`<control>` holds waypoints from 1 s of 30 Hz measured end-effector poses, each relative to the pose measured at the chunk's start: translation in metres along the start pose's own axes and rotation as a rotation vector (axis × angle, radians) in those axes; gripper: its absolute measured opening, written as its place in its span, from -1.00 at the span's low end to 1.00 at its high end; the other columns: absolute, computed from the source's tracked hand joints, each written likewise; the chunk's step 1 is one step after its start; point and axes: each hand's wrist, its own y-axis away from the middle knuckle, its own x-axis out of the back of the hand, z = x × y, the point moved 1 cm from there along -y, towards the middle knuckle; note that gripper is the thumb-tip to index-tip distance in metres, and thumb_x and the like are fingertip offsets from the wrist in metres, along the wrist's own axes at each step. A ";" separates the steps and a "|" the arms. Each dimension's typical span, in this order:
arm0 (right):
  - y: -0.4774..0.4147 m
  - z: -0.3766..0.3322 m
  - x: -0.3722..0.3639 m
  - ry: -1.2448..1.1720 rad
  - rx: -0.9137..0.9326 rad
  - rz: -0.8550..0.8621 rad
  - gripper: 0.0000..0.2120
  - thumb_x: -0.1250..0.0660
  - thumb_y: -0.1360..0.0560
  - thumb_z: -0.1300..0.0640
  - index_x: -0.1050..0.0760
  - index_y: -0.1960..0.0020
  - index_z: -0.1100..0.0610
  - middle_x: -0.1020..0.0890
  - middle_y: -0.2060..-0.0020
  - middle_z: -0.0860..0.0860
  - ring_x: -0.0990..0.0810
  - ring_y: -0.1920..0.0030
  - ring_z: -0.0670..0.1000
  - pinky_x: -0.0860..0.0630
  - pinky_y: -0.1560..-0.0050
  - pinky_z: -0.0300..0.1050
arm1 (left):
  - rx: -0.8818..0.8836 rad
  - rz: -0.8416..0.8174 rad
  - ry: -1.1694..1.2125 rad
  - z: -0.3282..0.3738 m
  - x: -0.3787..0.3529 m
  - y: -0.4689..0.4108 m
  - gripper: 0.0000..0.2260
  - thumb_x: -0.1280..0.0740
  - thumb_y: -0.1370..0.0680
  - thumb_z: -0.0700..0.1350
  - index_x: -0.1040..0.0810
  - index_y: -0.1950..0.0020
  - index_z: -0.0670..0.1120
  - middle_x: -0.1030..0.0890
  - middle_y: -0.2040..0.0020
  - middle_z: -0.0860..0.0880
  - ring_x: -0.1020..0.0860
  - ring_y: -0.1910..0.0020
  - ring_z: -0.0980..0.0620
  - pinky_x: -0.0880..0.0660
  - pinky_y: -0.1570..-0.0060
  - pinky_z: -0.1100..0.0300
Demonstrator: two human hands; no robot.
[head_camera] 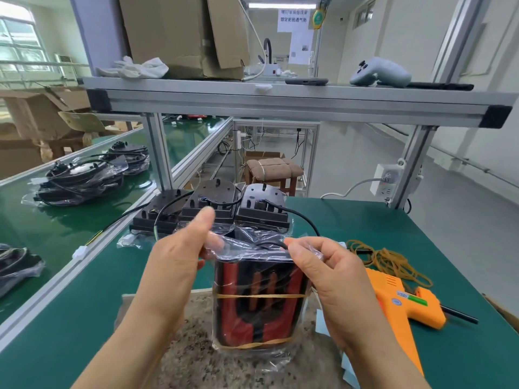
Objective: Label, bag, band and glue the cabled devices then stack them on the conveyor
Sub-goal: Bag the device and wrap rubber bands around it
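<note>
Green conveyor belt (pixel 70 228): runs along the left side, with an aluminium rail (pixel 84 262) between it and the bench.
Finished stack (pixel 81 178): bagged devices with coiled black leads, piled on the belt well apart from the hands; one more bagged unit (pixel 16 265) lies at the frame's left edge.
Unbagged devices (pixel 209 206): three black units side by side at the back of the bench, just beyond the hands.
Left hand (pixel 179 256): thumb and curled fingers pinch the left side of the plastic bag (pixel 247 248) at its open top.
Bagged device (pixel 258 304): red and black, upright on a speckled mat (pixel 182 360) between the two hands, with two rubber bands (pixel 261 295) round the bag, one mid-body and one near the base.
Cable (pixel 297 217): black, comes out of the bag mouth and arcs back to the right.
Right hand (pixel 323 270): thumb and forefinger pinch the bag's right top corner where the cable leaves it; the other fingers are curled.
Loose bands (pixel 390 262): a tan heap on the green bench, right of the right hand.
Glue gun (pixel 404 307): orange, lying on its side just in front of the heap.
</note>
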 end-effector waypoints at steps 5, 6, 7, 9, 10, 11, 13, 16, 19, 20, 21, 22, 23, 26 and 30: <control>0.001 -0.002 -0.005 -0.046 -0.015 -0.024 -0.89 -0.52 -0.40 0.07 -0.68 0.18 0.11 -0.75 0.08 -0.08 -0.71 0.02 -0.09 -0.60 -0.13 0.02 | -0.141 0.011 -0.194 0.008 -0.004 0.005 -0.80 -0.47 -0.41 0.10 -0.64 0.27 -0.01 -0.63 0.36 0.03 -0.52 0.40 0.19 -0.44 0.24 0.17; 0.001 -0.004 -0.005 -0.078 -0.009 -0.026 -0.92 -0.48 -0.42 0.14 -0.68 0.25 0.10 -0.75 0.07 -0.08 -0.71 0.02 -0.11 -0.59 -0.11 -0.03 | -0.149 0.009 -0.127 0.008 -0.004 0.006 -0.80 -0.47 -0.39 0.11 -0.65 0.26 0.00 -0.62 0.36 0.03 -0.52 0.38 0.17 -0.44 0.23 0.16; 0.002 -0.006 -0.004 -0.117 0.000 -0.031 -0.84 -0.44 -0.45 0.21 -0.67 0.30 0.08 -0.75 0.07 -0.06 -0.71 0.03 -0.11 -0.59 -0.06 -0.07 | -0.152 0.009 -0.033 0.007 -0.004 0.005 -0.78 -0.46 -0.36 0.14 -0.65 0.26 -0.01 -0.61 0.36 0.04 -0.52 0.36 0.14 -0.44 0.21 0.15; 0.000 -0.008 -0.002 -0.249 -0.002 -0.010 -0.73 -0.39 -0.49 0.30 -0.66 0.34 0.08 -0.75 0.10 0.01 -0.72 0.12 -0.06 -0.62 0.12 -0.14 | -0.140 0.025 0.150 0.007 -0.001 0.003 -0.75 -0.44 -0.29 0.17 -0.66 0.26 0.00 -0.60 0.33 0.03 -0.52 0.31 0.10 -0.43 0.16 0.11; -0.001 -0.009 -0.001 -0.323 -0.005 0.010 -0.78 -0.39 -0.46 0.30 -0.66 0.33 0.11 -0.75 0.13 0.05 -0.71 0.18 -0.04 -0.62 0.21 -0.17 | -0.134 0.038 0.195 0.007 0.001 0.002 -0.74 -0.43 -0.28 0.18 -0.66 0.26 0.00 -0.61 0.32 0.02 -0.53 0.29 0.09 -0.45 0.13 0.10; -0.001 -0.009 -0.001 -0.379 0.000 0.014 -0.87 -0.41 -0.42 0.25 -0.64 0.29 0.14 -0.74 0.16 0.07 -0.69 0.23 -0.02 -0.61 0.27 -0.19 | -0.135 0.051 0.197 0.007 0.003 0.001 -0.73 -0.43 -0.28 0.20 -0.67 0.25 0.01 -0.63 0.30 0.01 -0.55 0.28 0.10 -0.47 0.11 0.09; 0.000 -0.011 -0.003 -0.419 0.002 0.043 -0.85 -0.41 -0.33 0.11 -0.61 0.19 0.19 -0.71 0.19 0.11 -0.66 0.23 0.01 -0.61 0.25 -0.15 | -0.110 0.049 0.091 0.006 0.007 0.000 -0.66 -0.39 -0.29 0.29 -0.67 0.19 0.05 -0.67 0.23 0.03 -0.59 0.24 0.15 -0.50 0.04 0.07; 0.002 -0.010 -0.006 -0.389 0.003 0.060 -0.85 -0.40 -0.33 0.07 -0.61 0.18 0.14 -0.70 0.17 0.11 -0.64 0.19 0.03 -0.60 0.16 -0.07 | 0.032 -0.081 -0.058 0.004 0.005 0.003 -0.55 -0.38 -0.26 0.37 -0.68 0.10 0.05 -0.70 0.12 0.13 -0.63 0.13 0.25 -0.49 -0.04 0.07; 0.001 -0.008 -0.011 -0.401 0.014 0.059 -0.81 -0.36 -0.50 0.19 -0.63 0.27 0.05 -0.70 0.20 0.06 -0.66 0.21 0.01 -0.62 0.16 -0.04 | 0.059 -0.174 -0.005 0.006 -0.001 0.006 -0.67 -0.47 -0.28 0.19 -0.71 0.14 -0.02 -0.72 0.16 0.02 -0.65 0.18 0.14 -0.49 0.04 0.10; 0.000 -0.007 -0.012 -0.394 0.016 0.067 -0.76 -0.33 -0.54 0.21 -0.63 0.27 0.04 -0.69 0.20 0.06 -0.65 0.19 0.02 -0.62 0.12 0.01 | 0.042 -0.167 0.029 0.007 -0.002 0.005 -0.70 -0.49 -0.27 0.14 -0.70 0.17 -0.06 -0.71 0.19 -0.01 -0.63 0.23 0.11 -0.49 0.10 0.14; -0.002 -0.008 -0.015 -0.399 0.015 0.071 -0.75 -0.32 -0.56 0.23 -0.62 0.26 0.05 -0.69 0.20 0.06 -0.64 0.17 0.04 -0.62 0.08 0.06 | 0.031 -0.149 0.069 0.008 -0.003 0.004 -0.71 -0.49 -0.26 0.10 -0.70 0.19 -0.09 -0.69 0.22 -0.04 -0.61 0.26 0.10 -0.50 0.17 0.18; -0.004 -0.010 -0.017 -0.409 0.020 0.067 -0.78 -0.31 -0.57 0.24 -0.60 0.23 0.09 -0.68 0.21 0.06 -0.64 0.17 0.04 -0.61 0.05 0.07 | 0.024 -0.128 0.112 0.008 -0.003 0.001 -0.72 -0.48 -0.25 0.09 -0.69 0.21 -0.10 -0.67 0.24 -0.06 -0.58 0.28 0.09 -0.51 0.24 0.21; -0.007 -0.012 -0.020 -0.423 0.029 0.066 -0.80 -0.31 -0.57 0.24 -0.59 0.21 0.11 -0.67 0.21 0.06 -0.63 0.17 0.04 -0.61 0.05 0.07 | 0.012 -0.107 0.148 0.009 -0.004 -0.003 -0.72 -0.47 -0.23 0.08 -0.69 0.23 -0.11 -0.65 0.25 -0.07 -0.57 0.30 0.09 -0.51 0.29 0.23; -0.021 -0.019 -0.028 -0.460 0.101 0.047 -0.78 -0.30 -0.58 0.29 -0.56 0.21 0.11 -0.67 0.25 0.01 -0.64 0.22 -0.04 -0.62 0.16 -0.11 | -0.084 -0.039 0.204 0.009 -0.006 -0.017 -0.80 -0.47 -0.28 0.00 -0.69 0.24 -0.11 -0.65 0.27 -0.08 -0.55 0.30 0.06 -0.50 0.32 0.24; -0.034 -0.013 -0.035 -0.478 0.199 -0.027 -0.80 -0.33 -0.55 0.28 -0.57 0.22 0.10 -0.65 0.27 0.01 -0.62 0.24 -0.07 -0.58 0.25 -0.23 | -0.210 0.000 0.263 -0.004 -0.001 -0.028 -0.87 -0.48 -0.34 -0.04 -0.71 0.19 -0.07 -0.69 0.16 -0.09 -0.61 0.16 -0.01 -0.55 0.14 0.18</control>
